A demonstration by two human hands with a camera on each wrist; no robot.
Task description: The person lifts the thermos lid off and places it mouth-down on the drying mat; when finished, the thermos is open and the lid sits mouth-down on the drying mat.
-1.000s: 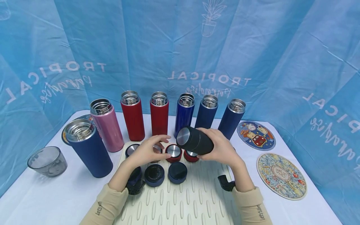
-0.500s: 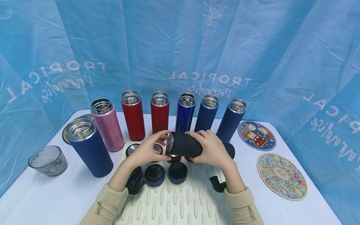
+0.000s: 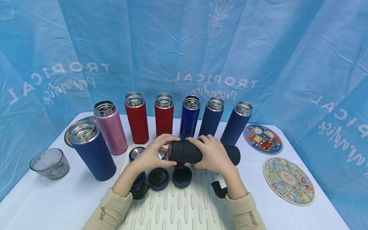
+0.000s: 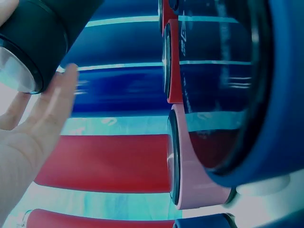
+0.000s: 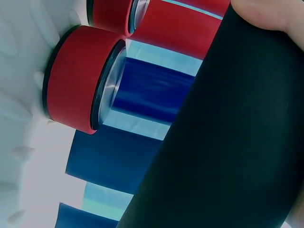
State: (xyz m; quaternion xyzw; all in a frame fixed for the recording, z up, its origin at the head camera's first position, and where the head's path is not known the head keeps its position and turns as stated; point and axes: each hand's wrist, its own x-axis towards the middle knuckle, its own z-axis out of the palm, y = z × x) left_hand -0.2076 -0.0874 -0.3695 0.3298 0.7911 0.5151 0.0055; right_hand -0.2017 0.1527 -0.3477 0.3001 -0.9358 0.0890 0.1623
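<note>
A black thermos bottle (image 3: 187,151) lies almost level above the cream mat, its lid end toward the left. My right hand (image 3: 214,153) grips its body, a dark slanting mass in the right wrist view. At the other end my left hand (image 3: 153,151) has thumb and fingers on either side of the black lid (image 4: 35,28), whose metal top faces the palm. Under the bottle stand red lids, one plain in the right wrist view as a red lid (image 5: 76,78). Navy lids (image 3: 181,176) sit in front of them, and a silver-topped lid (image 3: 136,154) is partly behind my left hand.
Lidless bottles line the back: pink (image 3: 110,127), red (image 3: 136,124), glossy blue (image 3: 189,119) and navy (image 3: 237,124). A wide navy bottle (image 3: 93,153) and grey glass bowl (image 3: 50,164) are left. Round coasters (image 3: 288,182) lie right. The ridged mat (image 3: 195,204) holds the lids.
My right hand has moved left and turned the black bottle from tilted to nearly level, bringing its lid into my left hand. The left fingers have closed around the lid.
</note>
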